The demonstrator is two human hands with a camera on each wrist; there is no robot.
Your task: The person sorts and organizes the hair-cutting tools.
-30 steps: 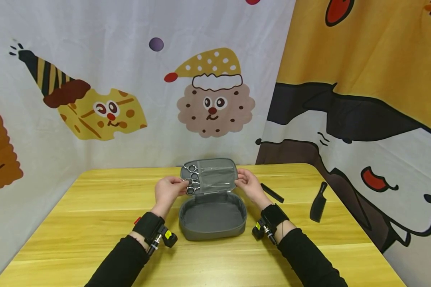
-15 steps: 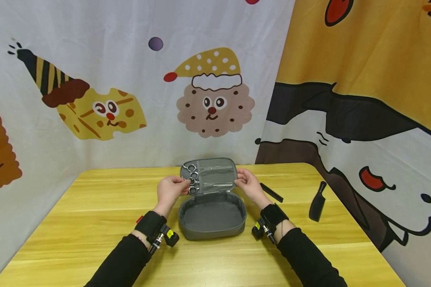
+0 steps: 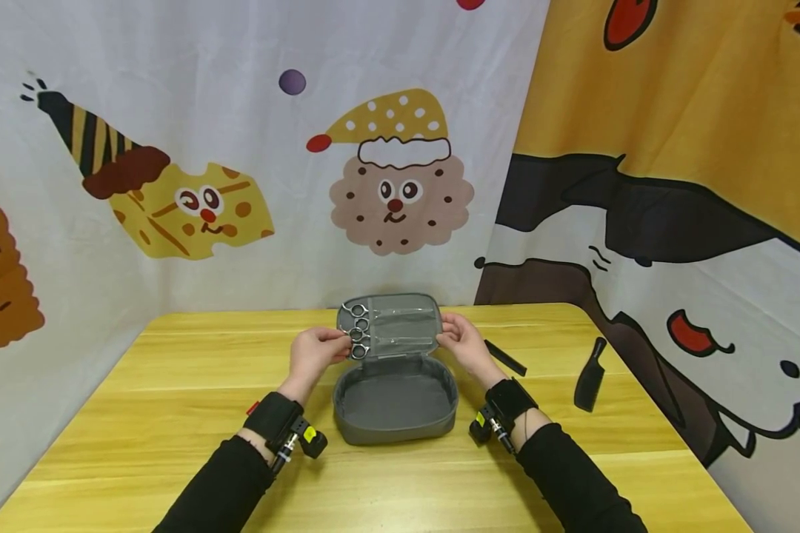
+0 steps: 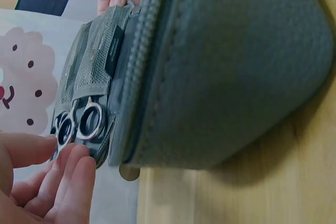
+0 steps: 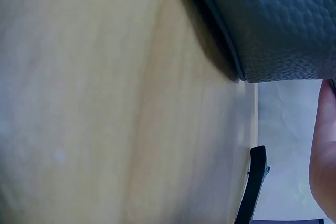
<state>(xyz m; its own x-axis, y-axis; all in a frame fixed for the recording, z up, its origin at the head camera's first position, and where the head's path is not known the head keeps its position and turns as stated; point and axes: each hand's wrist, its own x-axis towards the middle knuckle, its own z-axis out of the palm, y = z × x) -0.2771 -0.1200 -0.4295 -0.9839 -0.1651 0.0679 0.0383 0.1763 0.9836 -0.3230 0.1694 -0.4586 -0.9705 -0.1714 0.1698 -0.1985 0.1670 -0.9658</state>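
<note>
A grey zip case (image 3: pixel 395 437) stands on the table with its lid (image 3: pixel 400 302) raised at the back. Inside the lid, two pairs of scissors (image 3: pixel 359 352) show only their finger rings; mesh pockets (image 4: pixel 97 51) hide the blades. My left hand (image 3: pixel 315 355) pinches a ring of the lower pair between thumb and fingertips at the lid's left side. On the opposite side, my right hand (image 3: pixel 463 344) holds the lid's right edge between thumb and fingers. In the right wrist view only part of that hand (image 5: pixel 323 166) shows beside the case's textured wall (image 5: pixel 283 30).
A narrow black comb-like strip (image 3: pixel 506 358) lies just right of the case, behind my right wrist. Farther right is a black handled comb (image 3: pixel 590 376). The wooden table (image 3: pixel 173 414) ends at a cartoon-printed curtain (image 3: pixel 293 274).
The lower scissors have slid slightly right, farther into the lid pocket, with my left fingers still at their ring. My right hand stays on the lid edge.
</note>
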